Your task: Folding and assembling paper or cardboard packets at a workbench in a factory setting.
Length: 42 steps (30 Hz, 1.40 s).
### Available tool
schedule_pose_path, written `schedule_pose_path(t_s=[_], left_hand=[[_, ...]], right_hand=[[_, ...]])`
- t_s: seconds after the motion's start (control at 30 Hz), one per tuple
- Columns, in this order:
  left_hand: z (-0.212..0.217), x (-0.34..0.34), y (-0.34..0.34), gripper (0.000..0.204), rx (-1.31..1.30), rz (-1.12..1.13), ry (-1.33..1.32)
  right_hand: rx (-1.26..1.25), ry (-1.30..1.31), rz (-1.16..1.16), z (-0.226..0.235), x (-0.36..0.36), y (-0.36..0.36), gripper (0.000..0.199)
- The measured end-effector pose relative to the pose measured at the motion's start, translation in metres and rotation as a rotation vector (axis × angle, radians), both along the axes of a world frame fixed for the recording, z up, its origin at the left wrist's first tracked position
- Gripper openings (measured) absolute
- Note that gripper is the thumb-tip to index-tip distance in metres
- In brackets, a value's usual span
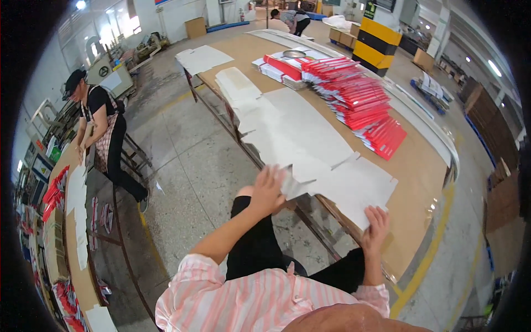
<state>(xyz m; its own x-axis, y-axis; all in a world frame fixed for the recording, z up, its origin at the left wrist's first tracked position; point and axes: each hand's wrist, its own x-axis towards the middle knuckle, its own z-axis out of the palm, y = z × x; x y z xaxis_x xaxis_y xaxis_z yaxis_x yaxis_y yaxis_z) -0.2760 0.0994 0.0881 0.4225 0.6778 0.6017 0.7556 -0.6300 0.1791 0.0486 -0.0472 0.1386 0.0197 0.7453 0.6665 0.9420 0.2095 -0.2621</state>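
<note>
Handling white sheets (304, 133), centre, apparently unfinished | left hand (268, 191): grip unclear | right hand (376, 228): spread | red pile (354, 94), upper right: likely done

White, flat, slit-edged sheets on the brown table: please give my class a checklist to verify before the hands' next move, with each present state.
1. Right hand at the near right corner of the white, flat, slit-edged sheets: ok.
2. Left hand's grip on the sheets: cannot tell; the hand is blurred at their near edge.
3. Sheets fully within the brown, flat tabletop: not ok; a flap juts past its edge by the left hand.
4. Red-and-white, flat, glossy packets apart from the sheets: ok; bare tabletop shows between.
5. Packets squarely stacked: not ok; they lie fanned out, overlapping.
</note>
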Motion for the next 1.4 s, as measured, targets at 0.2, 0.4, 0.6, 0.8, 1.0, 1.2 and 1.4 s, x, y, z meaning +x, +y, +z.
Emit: schedule_pose_path(t_s=[0.2,0.4,0.6,0.8,1.0,1.2,1.4], left_hand=[[0.027,0.119,0.008,0.024,-0.350,-0.470,0.680],[-0.006,0.218,0.005,0.011,-0.358,-0.956,0.647],[-0.040,0.273,-0.003,0.013,-0.427,-0.803,0.433],[-0.062,0.287,-0.062,0.024,-0.428,-1.185,0.050],[-0.079,0.318,-0.127,0.020,-0.301,-0.571,-0.304],[-0.071,0.307,-0.102,0.032,-0.434,-0.860,-0.040],[-0.068,0.255,-0.045,0.015,-0.398,-0.559,-0.095]], right_hand=[[-0.003,0.142,-0.131,-0.008,0.072,-0.108,0.042],[-0.113,0.198,-0.327,-0.063,0.130,-0.207,0.035],[-0.301,-0.036,-0.329,-0.050,0.133,-0.212,0.034],[-0.467,1.283,-0.414,-0.063,0.164,-0.204,0.067],[-0.589,-0.232,-0.999,-0.099,0.131,-0.145,0.060],[-0.213,-0.036,-0.958,-0.140,0.160,-0.186,0.062],[0.027,0.903,-0.569,-0.105,0.144,-0.219,0.069]])
